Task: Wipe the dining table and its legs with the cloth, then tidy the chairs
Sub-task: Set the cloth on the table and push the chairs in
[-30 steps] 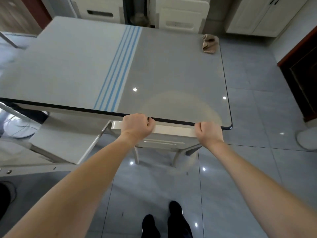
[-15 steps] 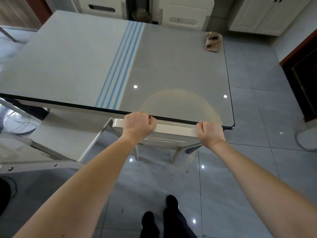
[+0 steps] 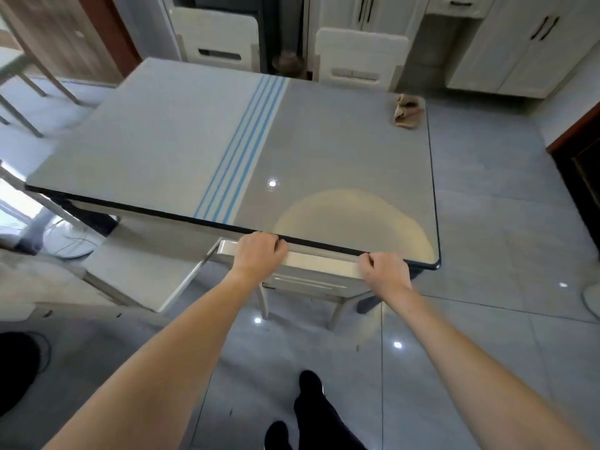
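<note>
A grey dining table (image 3: pixel 341 151) with blue stripes fills the middle of the view. A cream chair (image 3: pixel 321 264) is tucked under its near edge. My left hand (image 3: pixel 258 254) grips the left part of the chair's top rail. My right hand (image 3: pixel 384 271) grips the right part of the same rail. A crumpled beige cloth (image 3: pixel 407 111) lies on the table's far right corner, away from both hands.
Two cream chairs (image 3: pixel 360 60) stand at the table's far side. Another chair's seat (image 3: pixel 143 274) sticks out at the near left. White cabinets (image 3: pixel 519 43) line the back right. My feet (image 3: pixel 311 414) stand on the grey tiled floor.
My head has lifted, so more of the far chairs and cabinets shows. Both hands keep their grip on the chair's rail, which stays at the table's edge.
</note>
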